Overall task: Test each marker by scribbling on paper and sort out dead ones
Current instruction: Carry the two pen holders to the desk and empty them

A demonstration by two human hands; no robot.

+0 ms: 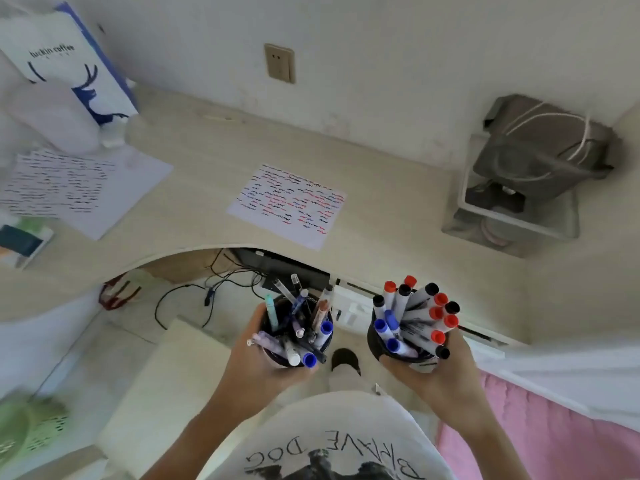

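Observation:
My left hand (251,358) grips a dark cup (277,356) stuffed with mixed pens and a few blue-capped markers (325,329). A second dark cup (375,344) sits in the grip of my right hand (440,372), and it is packed with several white markers (420,315) capped in red, black and blue. Both cups are held in the air in front of my body, short of the desk's curved front edge. On the desk (214,161) ahead lies a white paper sheet (289,204) covered with red, blue and black scribbles.
More scribbled sheets (74,188) lie at the desk's left, below a white coffee bag (69,64). At the right end stands a grey box (519,209) with a dark bag on top. Cables (207,292) trail under the desk. A pink cloth (540,441) is at lower right.

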